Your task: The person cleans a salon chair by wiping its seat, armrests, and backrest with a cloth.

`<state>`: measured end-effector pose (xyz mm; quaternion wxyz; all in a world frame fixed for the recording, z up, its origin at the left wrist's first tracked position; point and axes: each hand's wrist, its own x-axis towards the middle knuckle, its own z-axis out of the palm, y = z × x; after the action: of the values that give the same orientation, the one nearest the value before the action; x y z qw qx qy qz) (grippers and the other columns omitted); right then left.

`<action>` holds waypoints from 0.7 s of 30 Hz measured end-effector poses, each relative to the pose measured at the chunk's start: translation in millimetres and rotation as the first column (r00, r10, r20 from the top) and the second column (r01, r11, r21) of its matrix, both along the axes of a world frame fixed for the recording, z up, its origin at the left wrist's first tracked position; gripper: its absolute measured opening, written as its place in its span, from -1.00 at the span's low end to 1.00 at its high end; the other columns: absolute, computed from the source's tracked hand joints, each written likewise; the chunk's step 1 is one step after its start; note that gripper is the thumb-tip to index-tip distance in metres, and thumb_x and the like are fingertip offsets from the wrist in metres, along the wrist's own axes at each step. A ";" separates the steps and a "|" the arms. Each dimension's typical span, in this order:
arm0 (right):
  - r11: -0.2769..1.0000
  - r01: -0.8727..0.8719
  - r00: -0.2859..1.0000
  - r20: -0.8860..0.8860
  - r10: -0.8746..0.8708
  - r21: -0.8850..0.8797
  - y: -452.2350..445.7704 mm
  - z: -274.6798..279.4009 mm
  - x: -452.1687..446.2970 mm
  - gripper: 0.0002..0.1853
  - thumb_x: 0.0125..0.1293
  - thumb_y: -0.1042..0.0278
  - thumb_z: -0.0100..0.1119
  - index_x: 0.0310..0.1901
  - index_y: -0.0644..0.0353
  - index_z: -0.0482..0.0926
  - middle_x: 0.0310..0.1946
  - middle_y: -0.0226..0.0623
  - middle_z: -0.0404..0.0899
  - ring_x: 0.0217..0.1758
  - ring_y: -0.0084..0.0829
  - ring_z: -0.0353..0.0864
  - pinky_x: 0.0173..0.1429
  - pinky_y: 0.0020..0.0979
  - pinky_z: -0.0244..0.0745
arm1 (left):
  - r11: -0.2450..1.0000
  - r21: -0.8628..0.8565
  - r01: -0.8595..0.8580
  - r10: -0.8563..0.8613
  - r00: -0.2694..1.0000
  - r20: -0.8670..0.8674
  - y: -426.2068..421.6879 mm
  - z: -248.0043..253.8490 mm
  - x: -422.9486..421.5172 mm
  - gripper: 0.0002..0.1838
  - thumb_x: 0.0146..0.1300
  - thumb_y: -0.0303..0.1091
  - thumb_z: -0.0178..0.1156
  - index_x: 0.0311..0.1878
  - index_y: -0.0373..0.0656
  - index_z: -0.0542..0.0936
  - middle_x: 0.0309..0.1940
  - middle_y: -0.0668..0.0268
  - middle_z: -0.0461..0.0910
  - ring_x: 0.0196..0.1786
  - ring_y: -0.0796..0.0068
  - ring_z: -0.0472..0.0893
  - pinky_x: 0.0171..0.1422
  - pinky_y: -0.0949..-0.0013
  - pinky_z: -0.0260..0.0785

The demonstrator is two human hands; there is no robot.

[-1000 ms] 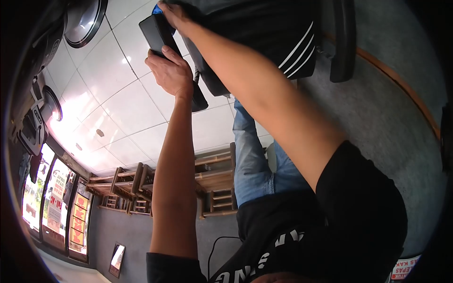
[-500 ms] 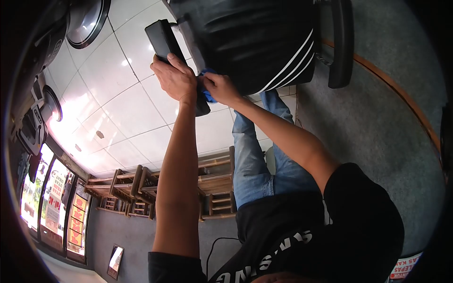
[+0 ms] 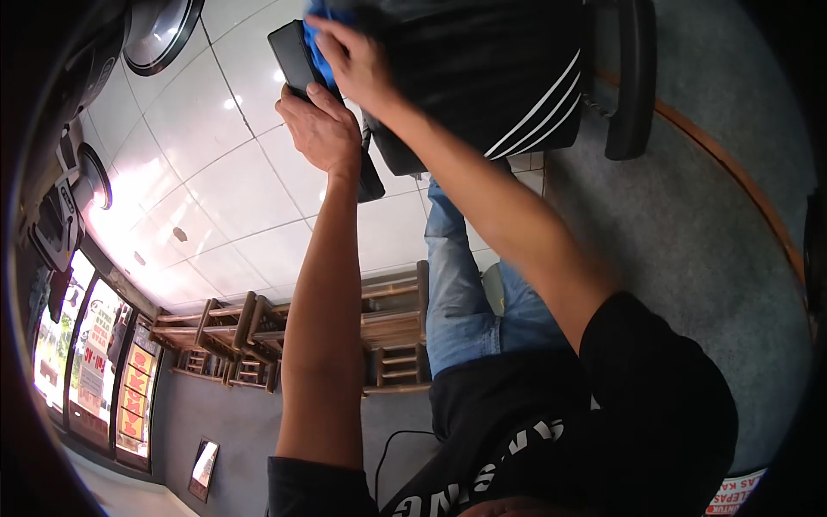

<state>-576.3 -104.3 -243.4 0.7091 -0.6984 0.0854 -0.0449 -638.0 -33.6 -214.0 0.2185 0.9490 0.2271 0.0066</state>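
A black padded chair (image 3: 482, 77) with three white stripes on its seat fills the upper middle of the head view. My left hand (image 3: 323, 129) is wrapped around its left armrest (image 3: 293, 52), fingers on the outer side and thumb on top. A blue cloth (image 3: 320, 62) lies against the inner side of that armrest, bunched under my right hand (image 3: 357, 69). My right fingers press on the cloth, slightly blurred, and hide part of it. The far end of the cloth runs up toward the top edge of the view.
The chair's other armrest (image 3: 631, 82) stands to the right. Bamboo benches (image 3: 392, 323) line the grey wall, near a small mirror (image 3: 203, 470). Round-based black equipment (image 3: 164, 34) is at upper left, over white floor tiles (image 3: 202, 172). Glass doors (image 3: 99, 353) with signs are at lower left.
My right hand has moved the blue cloth up along the armrest, from its near end toward its far end. The left hand keeps its hold on the armrest.
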 end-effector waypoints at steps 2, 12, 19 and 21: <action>1.000 -0.018 1.000 -0.001 0.018 -0.010 -4.2 -1.2 -50.0 -0.70 0.59 0.30 0.12 0.22 0.18 0.66 -0.30 -0.09 0.75 -0.38 -0.41 0.70 -0.22 -0.39 0.57 | 1.000 -0.006 0.003 -0.003 1.000 0.000 1.2 -1.1 0.0 -0.44 0.60 0.00 -0.16 0.36 -0.31 0.35 0.15 -0.02 0.44 0.17 -0.16 0.55 0.15 -0.06 0.48; 0.996 0.031 0.962 -0.274 -0.006 0.088 2.0 15.0 -133.2 -0.67 0.64 0.35 0.03 0.28 0.25 0.61 -0.02 -0.15 0.78 -0.07 -0.54 0.70 0.08 -0.49 0.54 | 0.999 -0.040 0.008 -0.006 0.998 0.055 2.9 -4.2 -1.4 -0.40 0.59 0.05 -0.17 0.38 -0.28 0.36 0.15 -0.01 0.46 0.15 -0.16 0.57 0.16 -0.04 0.48; 0.987 0.041 0.999 -0.014 -0.039 0.152 10.8 -27.6 18.4 -0.69 0.66 0.24 0.01 0.21 0.12 0.66 -0.49 -0.39 0.58 -0.47 -0.60 0.45 -0.35 -0.48 0.37 | 0.990 -0.142 0.005 0.012 0.993 0.118 -2.3 4.4 0.6 -0.42 0.57 -0.11 -0.22 0.35 -0.42 0.45 0.11 -0.16 0.52 0.15 -0.27 0.50 0.27 -0.06 0.34; 0.986 0.012 1.000 -0.010 -0.011 0.164 9.4 -24.2 12.7 -0.70 0.66 0.25 0.01 0.22 0.11 0.66 -0.48 -0.40 0.58 -0.46 -0.62 0.43 -0.35 -0.49 0.36 | 0.987 -0.158 0.007 0.020 0.986 0.164 -1.2 3.7 0.0 -0.41 0.54 -0.15 -0.22 0.37 -0.41 0.48 0.10 -0.16 0.53 0.14 -0.26 0.51 0.26 -0.04 0.34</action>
<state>-563.7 -94.9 -267.6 0.7634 -0.6376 0.0963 -0.0386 -638.0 -34.8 -210.2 0.3113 0.9241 0.2112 0.0677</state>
